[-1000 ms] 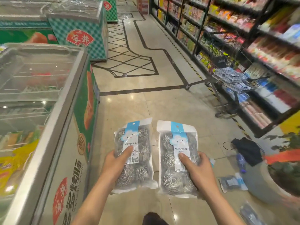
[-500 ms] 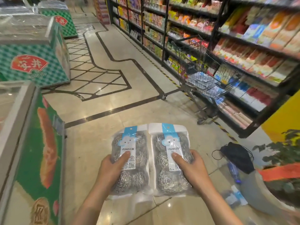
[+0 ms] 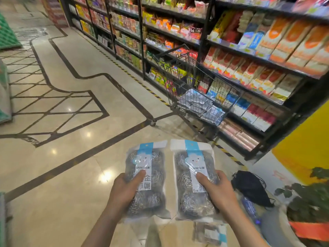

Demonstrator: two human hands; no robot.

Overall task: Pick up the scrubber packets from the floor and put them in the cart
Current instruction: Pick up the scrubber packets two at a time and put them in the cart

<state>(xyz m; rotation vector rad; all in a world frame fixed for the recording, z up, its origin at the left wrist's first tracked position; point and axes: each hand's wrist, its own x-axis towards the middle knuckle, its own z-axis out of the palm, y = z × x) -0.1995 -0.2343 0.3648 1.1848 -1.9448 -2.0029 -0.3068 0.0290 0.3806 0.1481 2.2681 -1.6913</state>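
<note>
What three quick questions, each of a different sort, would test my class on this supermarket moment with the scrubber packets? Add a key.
1. True or false: the left hand and the right hand each hold one scrubber packet.
2. Multiple choice: the cart stands (A) beside the shelves, ahead and to the right; (B) behind the potted plant; (C) on its side on the floor.
3. Fill in: one more packet lies on the ____ below the right hand's packet.

Key: 1 true, counting the left packet; 2 A; 3 floor.
</note>
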